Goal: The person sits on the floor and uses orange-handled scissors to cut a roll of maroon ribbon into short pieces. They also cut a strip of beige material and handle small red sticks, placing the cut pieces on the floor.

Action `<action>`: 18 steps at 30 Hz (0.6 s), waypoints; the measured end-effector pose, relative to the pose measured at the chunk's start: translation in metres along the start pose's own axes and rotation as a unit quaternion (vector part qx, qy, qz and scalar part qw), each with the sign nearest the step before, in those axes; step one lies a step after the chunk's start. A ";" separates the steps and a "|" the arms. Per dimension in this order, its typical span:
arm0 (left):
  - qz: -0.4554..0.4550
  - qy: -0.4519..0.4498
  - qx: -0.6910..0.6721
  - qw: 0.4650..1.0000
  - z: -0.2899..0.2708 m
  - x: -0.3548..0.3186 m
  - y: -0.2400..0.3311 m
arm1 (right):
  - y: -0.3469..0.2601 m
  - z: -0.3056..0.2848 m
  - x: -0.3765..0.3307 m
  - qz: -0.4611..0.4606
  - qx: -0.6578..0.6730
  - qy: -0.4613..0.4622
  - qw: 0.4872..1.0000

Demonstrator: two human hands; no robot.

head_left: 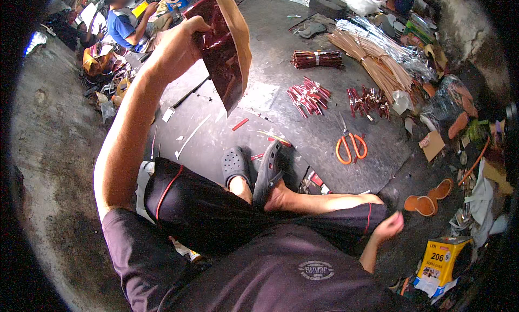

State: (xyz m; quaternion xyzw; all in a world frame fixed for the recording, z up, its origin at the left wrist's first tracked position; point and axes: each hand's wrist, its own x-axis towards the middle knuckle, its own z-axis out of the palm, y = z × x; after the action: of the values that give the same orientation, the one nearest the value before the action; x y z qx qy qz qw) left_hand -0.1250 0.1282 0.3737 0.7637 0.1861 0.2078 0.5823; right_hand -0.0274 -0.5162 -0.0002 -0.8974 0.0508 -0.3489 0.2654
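The left hand (181, 41) is raised well above the floor at the end of an outstretched arm, its fingers (195, 26) curled tight around the upper edge of a glossy dark-red sheet (224, 63), pinching it so that the sheet hangs down from the grip. The sheet is shiny maroon on the face turned toward the camera and plain tan on its back, which shows as a pale band along the top and right side; it bends in a soft curve and tapers to a lower corner that hangs over the dark floor mat (319, 133). The right hand (390, 225) sits low beside the person's right knee, fingers loosely bent and holding nothing that can be made out; whether they touch the dark shorts is hard to tell. The person sits cross-legged with grey clogs (254, 168) on the feet, at the near edge of the mat. Ahead on the mat lie orange-handled scissors (350, 145), a scatter of red strips (309, 95), a tied bundle of red strips (318, 59) and a long sheaf of tan strips (367, 55), all well apart from the raised sheet. The stretch of mat directly beneath the sheet carries only small scraps. A yellow box (440, 260) stands at the right, and another person (127, 25) sits far off at upper left.
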 end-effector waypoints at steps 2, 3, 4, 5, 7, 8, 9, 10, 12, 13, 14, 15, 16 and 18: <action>0.032 -0.034 -0.033 0.998 -0.001 0.000 0.001 | -0.087 0.014 0.049 0.017 0.127 -0.094 0.987; 0.027 -0.041 -0.052 0.997 0.011 -0.004 0.010 | -0.106 0.031 0.062 -0.012 0.165 -0.143 0.976; 0.004 -0.038 -0.080 0.996 0.027 -0.010 0.017 | -0.129 0.048 0.073 -0.067 0.154 -0.215 0.962; -0.011 -0.030 -0.101 0.994 0.038 -0.019 0.026 | -0.149 0.070 0.073 -0.064 0.209 -0.289 0.932; -0.039 -0.039 -0.146 0.988 0.039 -0.020 0.030 | -0.165 0.118 0.069 -0.069 0.150 -0.446 0.879; -0.023 -0.038 -0.087 0.995 0.043 -0.019 0.028 | -0.166 0.136 0.062 -0.055 0.112 -0.517 0.847; -0.006 -0.030 -0.020 0.999 0.043 -0.018 0.028 | -0.157 0.163 0.044 -0.122 0.106 -0.466 0.870; -0.022 -0.033 -0.037 0.999 0.044 -0.015 0.028 | -0.147 0.185 0.026 -0.186 0.099 -0.410 0.887; -0.063 -0.038 -0.119 0.990 0.038 -0.014 0.024 | -0.165 0.188 0.008 -0.204 0.088 -0.402 0.888; -0.084 -0.058 -0.193 0.976 0.042 -0.004 0.017 | -0.160 0.193 0.008 -0.202 0.068 -0.405 0.889; -0.082 -0.080 -0.237 0.965 0.045 0.002 0.013 | -0.157 0.196 0.011 -0.201 0.050 -0.409 0.889; -0.087 -0.076 -0.237 0.965 0.047 0.008 0.011 | -0.154 0.200 0.014 -0.187 0.050 -0.432 0.881; -0.095 -0.073 -0.240 0.963 0.054 0.009 0.011 | -0.152 0.201 0.017 -0.172 0.047 -0.456 0.872; -0.151 -0.113 -0.310 0.932 0.050 0.023 -0.001 | -0.149 0.199 0.024 -0.161 0.027 -0.475 0.865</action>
State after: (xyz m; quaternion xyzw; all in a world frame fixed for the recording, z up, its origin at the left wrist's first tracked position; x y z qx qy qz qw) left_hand -0.0786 0.0998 0.3631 0.5268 0.1588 0.0772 0.8314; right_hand 0.1067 -0.3073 -0.0322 -0.9427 -0.2363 0.0805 0.2215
